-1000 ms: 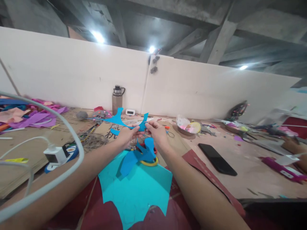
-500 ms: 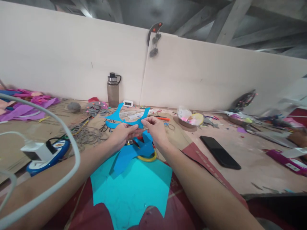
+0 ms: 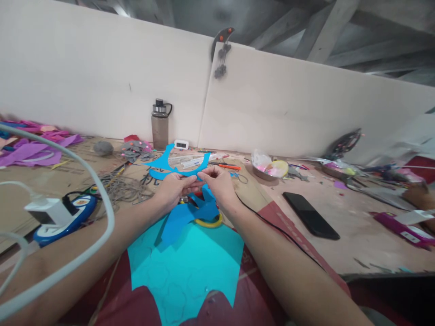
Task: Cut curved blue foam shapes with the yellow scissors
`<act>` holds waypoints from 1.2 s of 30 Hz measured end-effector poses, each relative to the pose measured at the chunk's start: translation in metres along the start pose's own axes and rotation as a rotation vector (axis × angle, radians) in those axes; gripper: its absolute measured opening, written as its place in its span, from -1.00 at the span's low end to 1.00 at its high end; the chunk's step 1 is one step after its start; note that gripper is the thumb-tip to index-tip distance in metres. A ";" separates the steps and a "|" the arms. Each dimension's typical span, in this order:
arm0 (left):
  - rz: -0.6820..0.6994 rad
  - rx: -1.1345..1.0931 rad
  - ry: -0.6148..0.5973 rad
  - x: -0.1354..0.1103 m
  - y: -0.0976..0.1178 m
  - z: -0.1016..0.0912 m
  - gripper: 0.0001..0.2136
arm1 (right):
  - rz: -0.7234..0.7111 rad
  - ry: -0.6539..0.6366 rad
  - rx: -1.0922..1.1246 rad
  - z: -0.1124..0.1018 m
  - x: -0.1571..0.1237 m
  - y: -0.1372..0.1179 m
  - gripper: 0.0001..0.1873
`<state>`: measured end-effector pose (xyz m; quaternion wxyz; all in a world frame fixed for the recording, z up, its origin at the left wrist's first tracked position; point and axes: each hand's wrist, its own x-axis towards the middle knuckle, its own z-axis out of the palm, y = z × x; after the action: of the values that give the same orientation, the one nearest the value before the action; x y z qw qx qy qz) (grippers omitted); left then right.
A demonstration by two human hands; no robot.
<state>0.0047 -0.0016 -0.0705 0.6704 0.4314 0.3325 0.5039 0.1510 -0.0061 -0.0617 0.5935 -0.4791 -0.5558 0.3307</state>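
A curved blue cut-out sheet (image 3: pixel 166 159), likely felt or foam, is held up between both hands. My left hand (image 3: pixel 175 188) pinches its lower edge with thumb and fingers. Close beside it, my right hand (image 3: pixel 217 183) pinches the same edge on the right. Below the hands lie blue scraps (image 3: pixel 183 219) on top of a turquoise sheet (image 3: pixel 190 267) with jagged, scalloped edges and faint drawn outlines. A yellow loop handle (image 3: pixel 210 223) shows partly under the scraps; the rest of that tool is hidden.
A tinted bottle (image 3: pixel 159 127) and a small white digital clock (image 3: pixel 181 144) stand by the white board. A phone (image 3: pixel 311 215) lies right, a metal bowl (image 3: pixel 268 172) behind it. On the left are a blue-white power strip (image 3: pixel 68 222), a white cable (image 3: pixel 105 199) crossing close, and tangled cord (image 3: pixel 127 188).
The right fingers have shifted slightly left along the blue sheet's edge, closer to the left fingers. The sheet tilts a little differently; the camera view has moved slightly.
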 end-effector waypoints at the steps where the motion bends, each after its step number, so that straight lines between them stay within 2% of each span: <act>1: -0.002 -0.005 0.010 -0.001 0.001 0.001 -0.94 | -0.001 0.018 0.014 0.000 0.000 0.000 -0.72; 4: 0.006 -0.041 0.060 -0.002 0.004 0.003 -0.93 | 0.053 0.053 0.088 0.000 0.001 -0.003 -0.66; 7: 0.002 -0.057 0.077 -0.002 0.004 0.002 -0.95 | 0.096 -0.009 0.129 0.000 -0.001 -0.004 -0.65; 10: -0.014 -0.047 0.059 -0.001 0.002 0.000 -0.93 | 0.043 -0.087 0.077 0.001 -0.003 -0.001 -0.66; 13: -0.010 -0.031 0.036 -0.001 0.001 0.000 -0.90 | -0.013 -0.092 0.016 0.001 -0.002 0.003 -0.64; 20: -0.022 -0.168 -0.027 -0.006 0.009 0.007 -0.82 | 0.066 -0.068 0.160 0.000 0.001 0.002 -0.61; 31: 0.013 -0.159 -0.036 -0.008 0.008 0.006 -0.92 | 0.035 -0.090 0.186 0.001 -0.003 0.000 -0.60; 36: 0.014 -0.081 0.033 -0.005 0.004 0.004 -0.88 | 0.004 -0.099 0.132 0.002 -0.004 0.000 -0.66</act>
<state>0.0055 -0.0073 -0.0648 0.6783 0.3979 0.3196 0.5286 0.1486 -0.0099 -0.0633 0.5949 -0.4232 -0.5603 0.3911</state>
